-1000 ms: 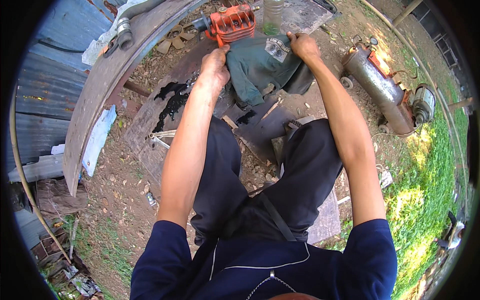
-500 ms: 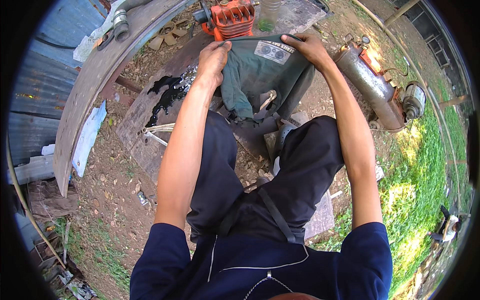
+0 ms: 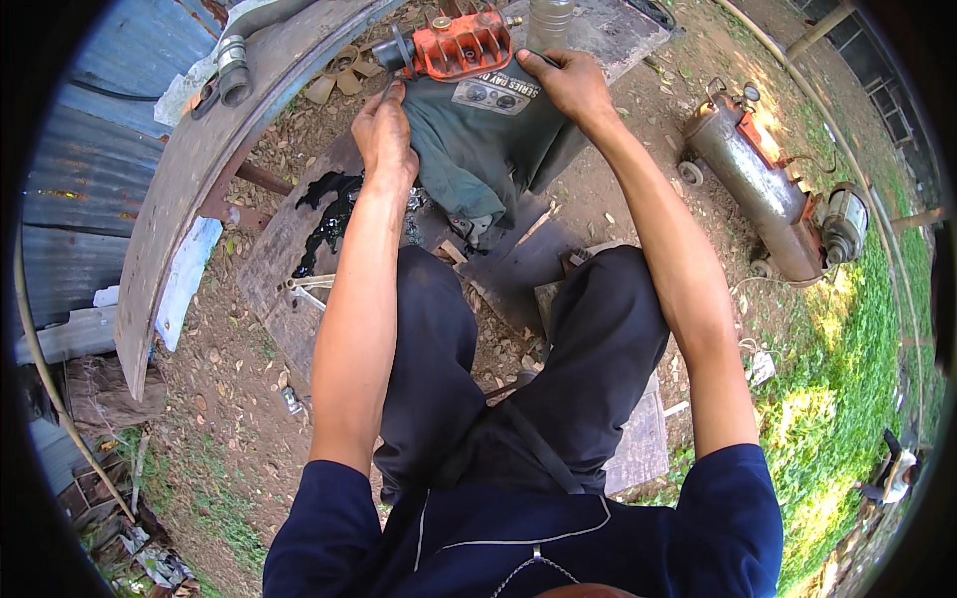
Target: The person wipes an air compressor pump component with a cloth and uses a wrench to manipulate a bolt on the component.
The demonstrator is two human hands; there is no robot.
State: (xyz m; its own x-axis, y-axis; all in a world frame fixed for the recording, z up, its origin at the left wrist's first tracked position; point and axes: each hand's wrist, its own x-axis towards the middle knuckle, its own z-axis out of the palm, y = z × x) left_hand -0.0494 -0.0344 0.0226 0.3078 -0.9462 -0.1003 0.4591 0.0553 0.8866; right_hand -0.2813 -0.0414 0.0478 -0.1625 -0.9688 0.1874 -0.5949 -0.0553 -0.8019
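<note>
Both of my hands are on a dark green cloth (image 3: 459,149) with a printed patch, stretched between them just in front of an orange finned machine part (image 3: 459,45). My left hand (image 3: 384,135) grips its upper left edge, fingers curled over it, and my right hand (image 3: 573,90) pinches its upper right edge. The cloth hangs over small metal pieces that are partly hidden. Black liquid (image 3: 319,239) is spilled on the board (image 3: 264,259) to the left, near some wrenches (image 3: 304,289). A clear plastic bottle (image 3: 548,20) stands behind my right hand.
At the right lies a metal tank (image 3: 748,179) with gauge, motor and wheels. A curved plank (image 3: 169,219) with hose fittings (image 3: 232,75) is at the left beside corrugated sheets (image 3: 75,199). Grass (image 3: 817,419) lies at the right, with a person (image 3: 892,473) at the far edge.
Both hands have shifted left and up with the cloth, bringing its upper edge closer to the orange part. The grip on the cloth looks the same.
</note>
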